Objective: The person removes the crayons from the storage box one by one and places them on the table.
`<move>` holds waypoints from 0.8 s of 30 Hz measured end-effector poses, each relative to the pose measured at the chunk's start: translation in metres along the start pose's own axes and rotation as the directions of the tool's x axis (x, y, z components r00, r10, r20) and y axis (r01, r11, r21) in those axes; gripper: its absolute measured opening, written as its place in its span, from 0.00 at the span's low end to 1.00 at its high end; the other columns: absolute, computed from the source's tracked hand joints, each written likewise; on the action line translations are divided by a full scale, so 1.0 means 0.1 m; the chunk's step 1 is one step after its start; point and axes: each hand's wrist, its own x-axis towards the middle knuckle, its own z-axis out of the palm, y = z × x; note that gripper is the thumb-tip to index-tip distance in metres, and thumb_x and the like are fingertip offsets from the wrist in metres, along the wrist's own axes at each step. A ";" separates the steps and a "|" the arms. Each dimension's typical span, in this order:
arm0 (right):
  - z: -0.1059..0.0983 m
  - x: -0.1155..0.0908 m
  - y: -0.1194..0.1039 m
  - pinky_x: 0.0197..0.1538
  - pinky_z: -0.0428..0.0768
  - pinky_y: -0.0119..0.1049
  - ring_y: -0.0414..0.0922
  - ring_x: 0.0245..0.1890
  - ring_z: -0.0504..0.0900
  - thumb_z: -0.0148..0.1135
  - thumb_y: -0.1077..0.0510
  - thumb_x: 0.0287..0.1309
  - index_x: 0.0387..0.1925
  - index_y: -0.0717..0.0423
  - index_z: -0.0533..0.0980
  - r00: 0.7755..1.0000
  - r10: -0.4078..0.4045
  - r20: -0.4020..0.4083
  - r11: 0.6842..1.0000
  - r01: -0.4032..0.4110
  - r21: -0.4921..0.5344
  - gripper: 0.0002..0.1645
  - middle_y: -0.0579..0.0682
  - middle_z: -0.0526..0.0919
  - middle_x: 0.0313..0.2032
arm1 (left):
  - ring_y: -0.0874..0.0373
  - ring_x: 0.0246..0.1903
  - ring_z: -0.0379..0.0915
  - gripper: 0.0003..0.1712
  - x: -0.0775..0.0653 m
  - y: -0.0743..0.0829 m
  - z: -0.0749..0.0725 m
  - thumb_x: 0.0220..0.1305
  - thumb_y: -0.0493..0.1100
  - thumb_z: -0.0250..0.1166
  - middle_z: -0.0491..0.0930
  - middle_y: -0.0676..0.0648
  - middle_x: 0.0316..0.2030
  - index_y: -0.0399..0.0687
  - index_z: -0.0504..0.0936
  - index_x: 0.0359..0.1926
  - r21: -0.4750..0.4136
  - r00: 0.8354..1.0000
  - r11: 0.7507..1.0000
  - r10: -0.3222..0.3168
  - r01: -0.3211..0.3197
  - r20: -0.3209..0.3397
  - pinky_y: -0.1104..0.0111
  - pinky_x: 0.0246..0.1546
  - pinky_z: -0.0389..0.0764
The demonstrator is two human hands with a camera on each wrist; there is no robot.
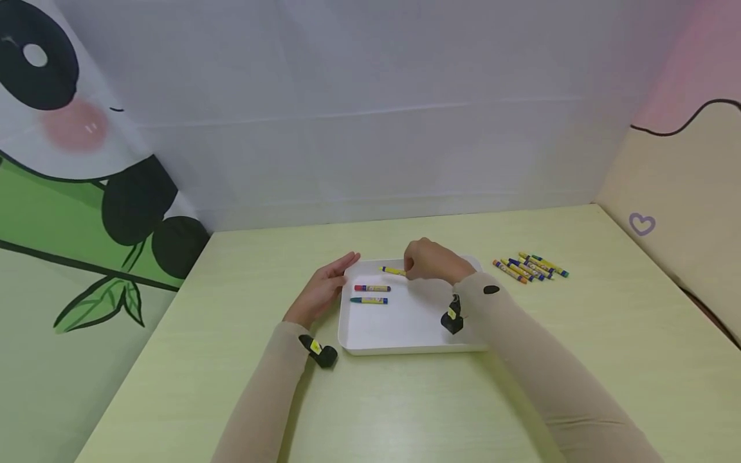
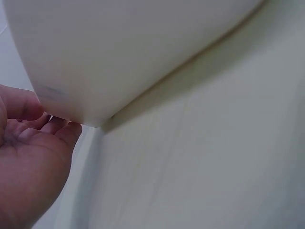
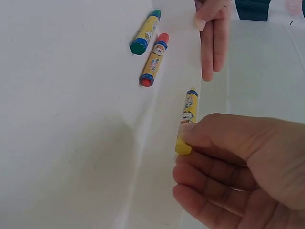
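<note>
In the head view, my left hand [image 1: 320,294] is at the upper left corner of a white tray [image 1: 417,325]. Its thumb lies at the rim while the fingers extend along the outside. My right hand [image 1: 431,260] reaches over the far side of the tray. Between thumb and fingers it pinches a yellow crayon [image 3: 189,107], tilted along the far inner wall in the right wrist view. A red crayon [image 1: 372,289] and a green crayon [image 1: 369,300] lie side by side inside the tray, at its left. The tray's underside [image 2: 119,52] fills much of the left wrist view.
Several more crayons [image 1: 529,267] lie in a loose pile on the pale wooden table [image 1: 370,399], right of the tray. A white wall sheet [image 1: 370,148] stands behind the table, with printed panels on both sides.
</note>
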 end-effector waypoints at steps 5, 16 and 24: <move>-0.13 -0.10 0.10 0.32 0.75 0.32 0.42 0.27 0.75 0.63 0.63 0.54 0.30 0.57 0.83 1.000 -0.019 -0.015 1.000 0.019 0.012 0.04 0.48 0.83 0.29 | 0.59 0.75 0.41 0.33 0.00 0.01 0.01 0.71 0.28 0.42 0.58 0.56 0.72 0.51 0.56 0.74 0.002 1.000 1.000 -0.006 0.006 0.000 0.59 0.74 0.49; -0.37 -0.34 0.42 0.37 0.78 0.37 0.45 0.32 0.78 0.63 0.61 0.56 0.32 0.57 0.83 0.996 0.019 -0.085 1.000 -0.018 0.012 0.05 0.50 0.84 0.33 | 0.58 0.75 0.40 0.33 -0.02 0.03 0.01 0.71 0.28 0.41 0.57 0.55 0.73 0.52 0.56 0.74 0.009 1.000 1.000 0.000 0.000 0.003 0.59 0.74 0.50; -0.52 -0.55 0.73 0.36 0.78 0.38 0.46 0.32 0.78 0.60 0.60 0.58 0.34 0.58 0.82 0.989 0.077 -0.130 0.997 -0.073 0.040 0.07 0.52 0.84 0.36 | 0.58 0.75 0.39 0.33 0.00 0.00 0.01 0.71 0.28 0.41 0.57 0.56 0.73 0.53 0.57 0.73 0.010 1.000 1.000 0.000 0.000 0.000 0.59 0.74 0.49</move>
